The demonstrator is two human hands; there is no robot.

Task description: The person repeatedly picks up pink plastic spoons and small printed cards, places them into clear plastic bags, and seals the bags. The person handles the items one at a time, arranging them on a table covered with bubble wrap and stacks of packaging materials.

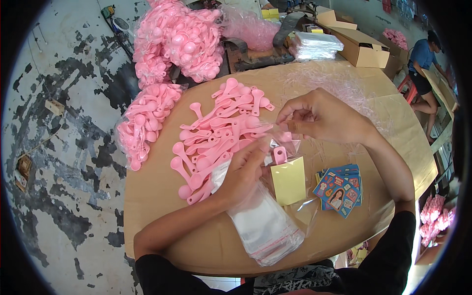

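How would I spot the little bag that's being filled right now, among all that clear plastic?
Start at the round brown table and its loose heap of pink spoons. Just right of the heap, both hands meet: the left hand and right hand hold one clear bag. Unlike the flat empty bags stacked below, it holds a pale yellow card and a pink spoon.

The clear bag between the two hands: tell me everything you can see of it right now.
The clear bag is a small, thin pouch of see-through plastic, held just above the cardboard worktop. Inside sit a plain yellow card and, poking up above it, the end of a pink spoon. The left hand grips its left edge; the right hand pinches the film at its top. Whether its mouth is sealed cannot be told.
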